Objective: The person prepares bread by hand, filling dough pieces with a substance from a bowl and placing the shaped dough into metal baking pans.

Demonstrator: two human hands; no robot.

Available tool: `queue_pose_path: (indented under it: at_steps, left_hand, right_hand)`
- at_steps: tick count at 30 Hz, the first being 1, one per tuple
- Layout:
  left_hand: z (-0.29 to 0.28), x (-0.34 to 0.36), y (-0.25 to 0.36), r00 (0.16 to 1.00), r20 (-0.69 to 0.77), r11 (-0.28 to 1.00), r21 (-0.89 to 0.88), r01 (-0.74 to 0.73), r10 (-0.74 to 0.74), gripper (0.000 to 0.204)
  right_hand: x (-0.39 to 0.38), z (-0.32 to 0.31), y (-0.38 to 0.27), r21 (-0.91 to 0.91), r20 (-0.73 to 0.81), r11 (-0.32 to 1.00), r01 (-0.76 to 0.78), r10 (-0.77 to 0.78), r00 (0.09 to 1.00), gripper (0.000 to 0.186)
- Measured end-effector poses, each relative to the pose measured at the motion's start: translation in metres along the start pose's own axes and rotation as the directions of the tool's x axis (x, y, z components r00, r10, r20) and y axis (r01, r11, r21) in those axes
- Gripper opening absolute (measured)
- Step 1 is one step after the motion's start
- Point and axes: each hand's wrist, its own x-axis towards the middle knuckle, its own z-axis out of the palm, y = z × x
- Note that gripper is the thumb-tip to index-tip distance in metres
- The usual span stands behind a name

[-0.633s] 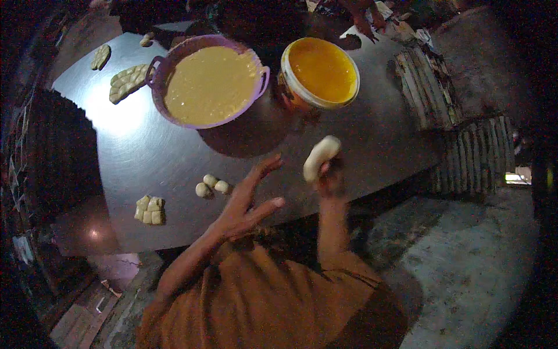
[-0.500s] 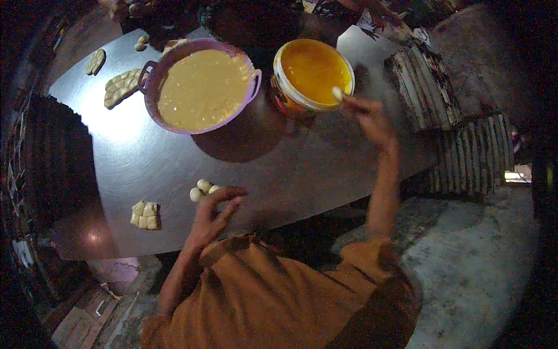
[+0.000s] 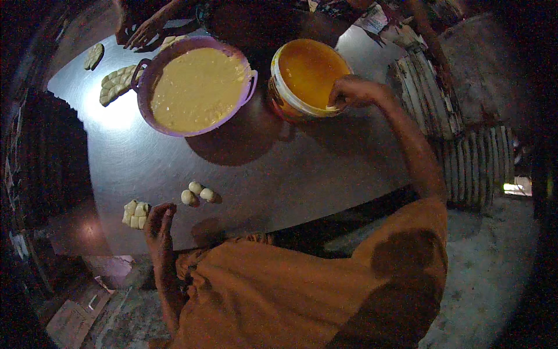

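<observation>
My right hand (image 3: 356, 93) is closed at the near right rim of a white bucket (image 3: 289, 96) of orange-yellow liquid. A pale bit of a dough ball (image 3: 331, 107) shows at its fingertips; the rest is hidden. My left hand (image 3: 159, 222) is low over the table at the left, fingers loosely bent, with nothing visible in them. Beside it lies a small cluster of pale dough pieces (image 3: 135, 214) pressed together. To its right, three round dough balls (image 3: 195, 188) sit close together on the metal table (image 3: 273, 180).
A purple two-handled basin (image 3: 145, 110) full of yellowish batter stands left of the bucket. Beyond it are a larger slab of joined dough pieces (image 3: 118, 85) and a smaller one (image 3: 93, 56). Another person's hand (image 3: 145, 32) reaches over the far left edge. Corrugated sheets (image 3: 427, 96) stand at right.
My left hand has moved left, away from the three dough balls to the dough cluster. My right hand has curled down onto the bucket's rim. Another person's hand has come in at far left.
</observation>
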Motion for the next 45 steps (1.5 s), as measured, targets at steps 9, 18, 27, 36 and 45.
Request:
queue_pose_path:
  at_steps: [9, 18, 27, 36, 45]
  left_hand:
    - [0.029, 0.000, 0.014, 0.957, 0.254, 0.966, -0.177, 0.188, -0.140, 0.023]
    - [0.071, -0.003, 0.064, 0.729, 0.685, 0.590, -0.588, 0.554, -0.001, 0.041]
    - [0.019, 0.004, 0.057, 0.860, 0.510, 0.525, -0.727, 0.443, -0.020, 0.023]
    - [-0.035, 0.027, 0.060, 0.884, 0.458, 0.503, -0.745, 0.438, -0.091, 0.019]
    - [-0.090, 0.030, 0.056, 0.932, 0.322, 0.956, -0.287, -0.068, 0.163, 0.023]
  right_hand:
    - [-0.045, -0.009, -0.098, 0.850, -0.167, 0.448, 0.276, -0.267, 0.949, 0.051]
    - [-0.022, 0.117, -0.304, 0.811, -0.569, -0.234, 0.537, -0.097, 0.817, 0.076]
    - [0.010, 0.166, -0.386, 0.551, -0.534, -0.689, 0.471, 0.142, 0.833, 0.071]
    - [0.021, 0.155, -0.441, 0.504, -0.863, 0.178, 0.845, 0.148, 0.484, 0.040]
    - [0.016, 0.121, -0.475, 0.168, -0.861, 0.844, 0.509, -0.127, 0.493, 0.038]
